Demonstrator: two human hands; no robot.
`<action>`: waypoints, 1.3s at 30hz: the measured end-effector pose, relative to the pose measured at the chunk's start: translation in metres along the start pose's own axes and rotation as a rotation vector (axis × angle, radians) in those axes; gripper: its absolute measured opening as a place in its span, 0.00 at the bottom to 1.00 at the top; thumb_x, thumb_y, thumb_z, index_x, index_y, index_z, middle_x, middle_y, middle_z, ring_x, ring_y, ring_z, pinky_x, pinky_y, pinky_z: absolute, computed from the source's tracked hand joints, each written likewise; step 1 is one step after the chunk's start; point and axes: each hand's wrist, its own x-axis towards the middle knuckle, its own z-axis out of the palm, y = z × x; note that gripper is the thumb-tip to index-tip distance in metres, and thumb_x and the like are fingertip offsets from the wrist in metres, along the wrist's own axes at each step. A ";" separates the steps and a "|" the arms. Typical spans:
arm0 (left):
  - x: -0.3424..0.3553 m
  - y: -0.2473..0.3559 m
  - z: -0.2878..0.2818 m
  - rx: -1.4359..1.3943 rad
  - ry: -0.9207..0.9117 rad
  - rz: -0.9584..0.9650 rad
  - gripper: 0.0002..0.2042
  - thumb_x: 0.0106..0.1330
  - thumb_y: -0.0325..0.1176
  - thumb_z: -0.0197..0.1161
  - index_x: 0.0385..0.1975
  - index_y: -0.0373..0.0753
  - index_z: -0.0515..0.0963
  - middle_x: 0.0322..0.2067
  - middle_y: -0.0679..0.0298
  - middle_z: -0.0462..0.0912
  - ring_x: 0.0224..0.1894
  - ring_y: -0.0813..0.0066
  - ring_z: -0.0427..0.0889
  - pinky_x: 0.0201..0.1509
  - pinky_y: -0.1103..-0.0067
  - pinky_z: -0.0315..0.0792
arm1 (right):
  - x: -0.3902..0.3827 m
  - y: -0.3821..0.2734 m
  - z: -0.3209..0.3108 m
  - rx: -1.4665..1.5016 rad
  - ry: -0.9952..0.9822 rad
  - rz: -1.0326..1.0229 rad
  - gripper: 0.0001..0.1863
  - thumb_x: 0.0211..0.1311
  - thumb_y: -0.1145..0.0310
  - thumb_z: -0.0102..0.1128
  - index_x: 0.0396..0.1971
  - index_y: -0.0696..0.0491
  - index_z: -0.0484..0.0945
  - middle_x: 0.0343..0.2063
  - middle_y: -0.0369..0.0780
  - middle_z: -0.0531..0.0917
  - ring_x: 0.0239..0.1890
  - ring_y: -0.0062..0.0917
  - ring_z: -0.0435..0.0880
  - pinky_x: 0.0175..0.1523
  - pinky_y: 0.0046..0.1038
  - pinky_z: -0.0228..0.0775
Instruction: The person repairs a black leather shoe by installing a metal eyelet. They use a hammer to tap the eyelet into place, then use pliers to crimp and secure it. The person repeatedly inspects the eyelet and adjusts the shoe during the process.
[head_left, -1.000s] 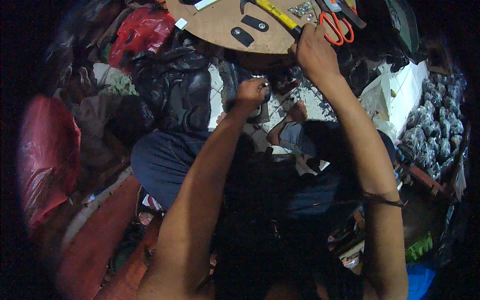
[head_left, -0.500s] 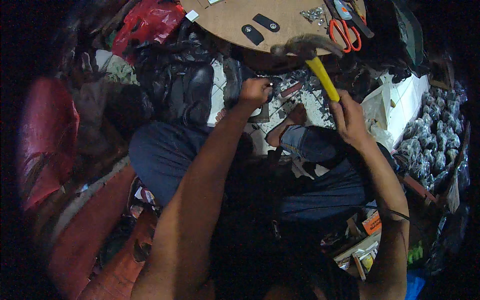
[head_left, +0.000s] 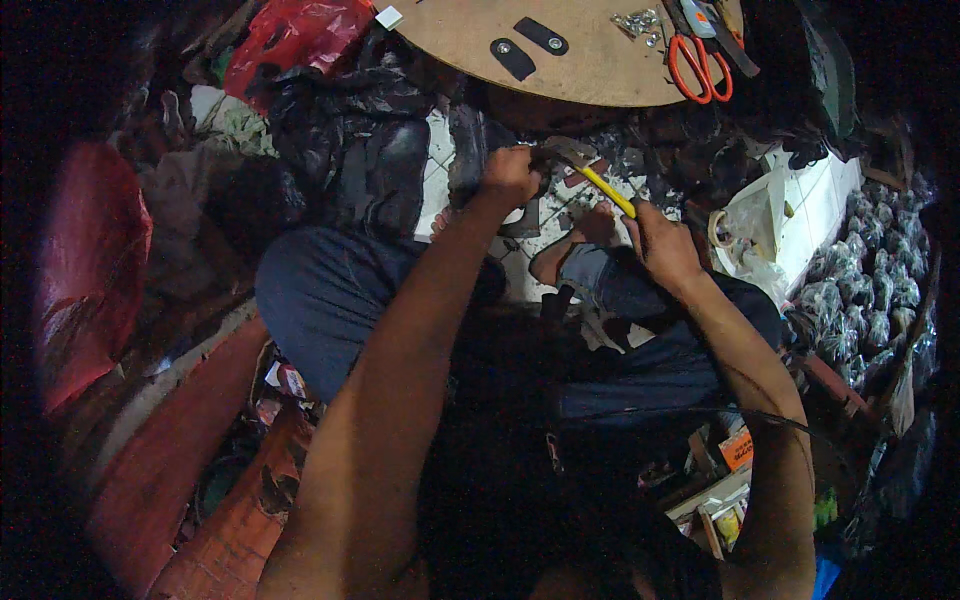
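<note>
Head view. Claw hammer (head_left: 603, 190): slim yellow handle, dark curved metal head. Right hand (head_left: 665, 245) has its fingers wrapped around the lower end of the handle; the shaft slants up and leftward out of the grip, so the head lies beyond the fingertips, just beside the left hand (head_left: 510, 174). Left fingers curled; whether they pinch anything cannot be told, shadow and angle hiding the tips. Beneath: glossy white floor tiles (head_left: 438, 168), strewn with dark scraps. Ahead: round-edged, smooth brown board (head_left: 460, 40) bearing two flat black tabs (head_left: 513, 60), rounded at one end, each with a shiny metal disc; a loose cluster of small metal fittings (head_left: 637, 24); scissors with orange loop handles (head_left: 703, 70). Left: crinkled, translucent red plastic bag (head_left: 300, 45).
</note>
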 end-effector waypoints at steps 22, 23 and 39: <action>0.006 -0.012 0.012 -0.113 -0.006 0.057 0.13 0.51 0.33 0.66 0.37 0.38 0.84 0.38 0.52 0.86 0.41 0.45 0.84 0.50 0.61 0.79 | -0.005 0.005 0.002 -0.029 -0.072 0.003 0.13 0.72 0.57 0.53 0.45 0.52 0.71 0.33 0.49 0.84 0.33 0.49 0.84 0.37 0.49 0.76; 0.006 -0.011 0.015 -0.063 0.027 0.083 0.13 0.52 0.33 0.66 0.38 0.39 0.84 0.37 0.52 0.86 0.41 0.45 0.84 0.49 0.61 0.79 | -0.005 0.005 0.002 -0.037 -0.087 0.038 0.13 0.73 0.58 0.53 0.45 0.52 0.70 0.33 0.49 0.84 0.33 0.49 0.84 0.37 0.49 0.76; 0.006 0.003 0.000 0.035 -0.030 0.109 0.11 0.53 0.32 0.65 0.37 0.41 0.85 0.37 0.50 0.86 0.42 0.46 0.84 0.49 0.59 0.78 | 0.011 -0.037 -0.050 0.329 0.398 0.013 0.15 0.69 0.65 0.58 0.50 0.58 0.73 0.36 0.52 0.84 0.38 0.52 0.84 0.42 0.46 0.75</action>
